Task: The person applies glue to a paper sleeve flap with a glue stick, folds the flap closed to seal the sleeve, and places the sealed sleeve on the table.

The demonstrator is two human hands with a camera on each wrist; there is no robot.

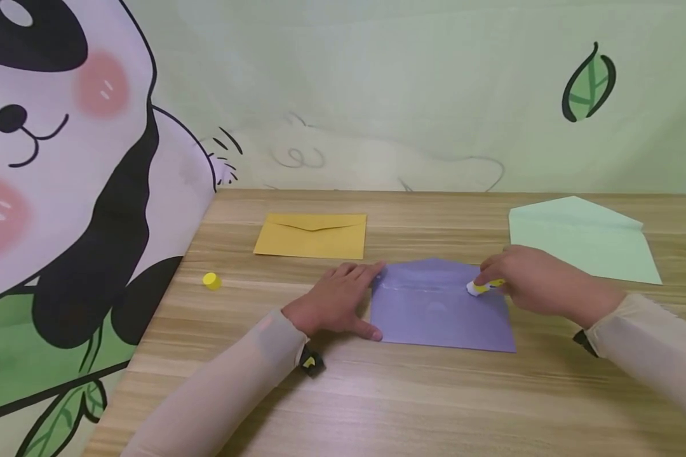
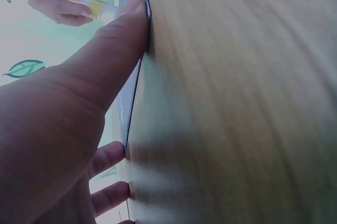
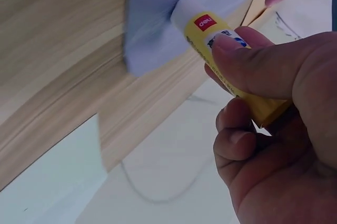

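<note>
A purple envelope (image 1: 434, 317) lies on the table with its flap spread out toward the back. My left hand (image 1: 343, 301) rests at its left side, thumb and fingers spread; the thumb presses the near left corner and a fingertip touches the flap's left end. My right hand (image 1: 534, 279) grips a yellow glue stick (image 3: 210, 40) with a white end and a red label. In the right wrist view that white end meets the envelope's surface. The head view puts it near the right end of the fold, where a shiny streak runs along the paper.
A yellow cap (image 1: 211, 281) stands near the table's left edge. Behind my left hand lies a closed yellow envelope (image 1: 311, 238). The light green envelope (image 1: 577, 241), flap unfolded, is at the back right, partly behind my right hand. A panda-printed cloth (image 1: 377, 95) hangs behind the wooden table (image 1: 411, 406).
</note>
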